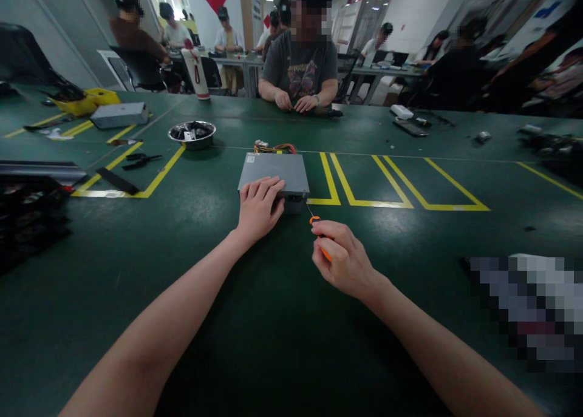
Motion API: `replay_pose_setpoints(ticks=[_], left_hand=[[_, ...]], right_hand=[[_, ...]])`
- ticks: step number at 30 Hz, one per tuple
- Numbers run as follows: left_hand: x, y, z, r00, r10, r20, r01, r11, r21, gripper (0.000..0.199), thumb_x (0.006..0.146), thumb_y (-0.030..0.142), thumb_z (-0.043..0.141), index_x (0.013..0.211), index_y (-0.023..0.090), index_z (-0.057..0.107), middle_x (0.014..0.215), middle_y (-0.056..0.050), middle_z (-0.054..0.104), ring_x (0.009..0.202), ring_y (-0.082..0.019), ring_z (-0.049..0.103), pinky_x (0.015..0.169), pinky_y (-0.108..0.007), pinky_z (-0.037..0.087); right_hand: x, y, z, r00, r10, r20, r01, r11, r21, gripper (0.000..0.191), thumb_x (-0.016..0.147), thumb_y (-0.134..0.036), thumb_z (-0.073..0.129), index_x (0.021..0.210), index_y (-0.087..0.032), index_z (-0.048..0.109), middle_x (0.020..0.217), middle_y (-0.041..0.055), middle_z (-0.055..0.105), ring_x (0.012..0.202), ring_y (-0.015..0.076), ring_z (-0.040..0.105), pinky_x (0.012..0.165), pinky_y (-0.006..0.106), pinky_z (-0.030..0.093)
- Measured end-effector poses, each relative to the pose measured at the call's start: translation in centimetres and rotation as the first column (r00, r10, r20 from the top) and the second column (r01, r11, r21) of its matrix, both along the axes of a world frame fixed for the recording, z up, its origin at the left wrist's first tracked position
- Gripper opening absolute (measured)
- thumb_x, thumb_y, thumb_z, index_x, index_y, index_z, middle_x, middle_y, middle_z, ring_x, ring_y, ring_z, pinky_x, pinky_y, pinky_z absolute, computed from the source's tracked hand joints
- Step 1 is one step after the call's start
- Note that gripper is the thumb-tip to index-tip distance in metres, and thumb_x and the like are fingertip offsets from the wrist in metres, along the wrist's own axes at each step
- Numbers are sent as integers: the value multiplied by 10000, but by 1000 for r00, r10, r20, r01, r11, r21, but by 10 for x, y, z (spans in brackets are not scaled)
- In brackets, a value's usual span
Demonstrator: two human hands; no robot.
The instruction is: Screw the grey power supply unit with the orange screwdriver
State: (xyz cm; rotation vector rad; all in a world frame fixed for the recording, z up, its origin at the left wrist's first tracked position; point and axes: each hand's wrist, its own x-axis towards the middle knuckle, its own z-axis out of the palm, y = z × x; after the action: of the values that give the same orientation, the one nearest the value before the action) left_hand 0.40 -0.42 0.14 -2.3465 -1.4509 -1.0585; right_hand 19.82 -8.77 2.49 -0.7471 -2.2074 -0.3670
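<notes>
A grey metal box (277, 167), with a white label and a socket on its near side, lies flat on the green table (273, 320). Coloured wires (276, 147) come out behind it. My left hand (260, 207) rests on the box's near left part, fingers spread over the top and thumb at the near side. In my right hand (339, 256) is a screwdriver (324, 247) with an orange and black handle, the fingers wrapped round it. Its thin shaft points up and left to the box's near right corner; whether the tip touches is too small to tell.
A steel bowl (192, 139) of small parts stands behind left, near a second grey box (120, 115) and a yellow bag (98, 98). Dark parts (31, 213) are stacked at the left. A white cup (195, 74) stands farther back. A person (298, 68) sits opposite.
</notes>
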Motion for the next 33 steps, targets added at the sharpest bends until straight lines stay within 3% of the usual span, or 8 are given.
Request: replay_pose_setpoints(ticks=[3, 6, 9, 13, 19, 26, 30, 33], left_hand=[[0, 0, 0, 1000, 3, -6, -3, 1000, 10, 335, 853, 271, 467, 1187, 256, 477, 1250, -39, 529, 1171, -228, 427, 959, -413, 256], [0, 0, 0, 1000, 3, -9, -3, 1000, 13, 326, 857, 267, 462, 1182, 255, 479, 1249, -37, 531, 1171, -224, 428, 958, -408, 259], [0, 0, 0, 1000, 6, -7, -6, 1000, 6, 326, 859, 264, 459, 1185, 258, 476, 1253, -37, 527, 1177, -224, 422, 963, -409, 256], [0, 0, 1, 1000, 2, -14, -2, 1000, 5, 327, 861, 267, 457, 1187, 257, 474, 1254, -40, 526, 1180, -227, 419, 956, -411, 261], [-1, 1, 0, 1000, 10, -25, -9, 1000, 12, 322, 863, 273, 457, 1184, 250, 475, 1255, -37, 526, 1177, -222, 423, 963, -406, 259], [0, 0, 1, 1000, 3, -23, -3, 1000, 6, 335, 857, 267, 464, 1192, 252, 470, 1256, -38, 524, 1176, -226, 423, 961, -409, 262], [0, 0, 1, 1000, 8, -29, -7, 1000, 16, 325, 862, 267, 458, 1186, 248, 471, 1254, -34, 526, 1175, -220, 423, 960, -403, 263], [0, 0, 0, 999, 12, -29, -11, 1000, 23, 316, 865, 270, 455, 1179, 246, 475, 1252, -33, 527, 1173, -218, 425, 959, -402, 262]], right_hand=[[0, -2, 5, 997, -73, 20, 71, 994, 83, 206, 747, -122, 569, 904, -200, 462, 1042, 89, 474, 1009, 222, 496, 752, 376, 502], [0, -2, 8, 988, -148, -29, 151, 979, 140, 200, 767, -179, 584, 918, -212, 457, 963, 62, 499, 860, 176, 523, 641, 311, 495], [0, -1, 5, 989, -127, -78, 132, 988, 75, 245, 777, -123, 542, 972, -208, 420, 952, 62, 524, 853, 158, 540, 651, 282, 506], [-1, -1, 2, 994, -88, -65, 90, 995, 37, 299, 744, -108, 562, 980, -179, 394, 971, 93, 545, 888, 181, 550, 725, 325, 508], [0, -4, 5, 987, -160, -19, 160, 987, 29, 196, 795, -244, 562, 915, -186, 417, 982, 86, 492, 686, 111, 523, 535, 246, 466], [-4, -8, 5, 991, -136, -16, 137, 990, 37, 199, 756, -108, 533, 908, -173, 424, 935, 102, 558, 818, 165, 555, 642, 280, 468], [-6, -11, 10, 986, -147, 74, 147, 989, 14, 78, 763, -177, 531, 810, -182, 469, 934, 95, 583, 823, 176, 559, 701, 311, 430], [-5, -11, 17, 967, -239, 89, 236, 971, 41, 167, 801, -295, 522, 879, -148, 509, 881, 108, 592, 756, 173, 550, 639, 286, 393]])
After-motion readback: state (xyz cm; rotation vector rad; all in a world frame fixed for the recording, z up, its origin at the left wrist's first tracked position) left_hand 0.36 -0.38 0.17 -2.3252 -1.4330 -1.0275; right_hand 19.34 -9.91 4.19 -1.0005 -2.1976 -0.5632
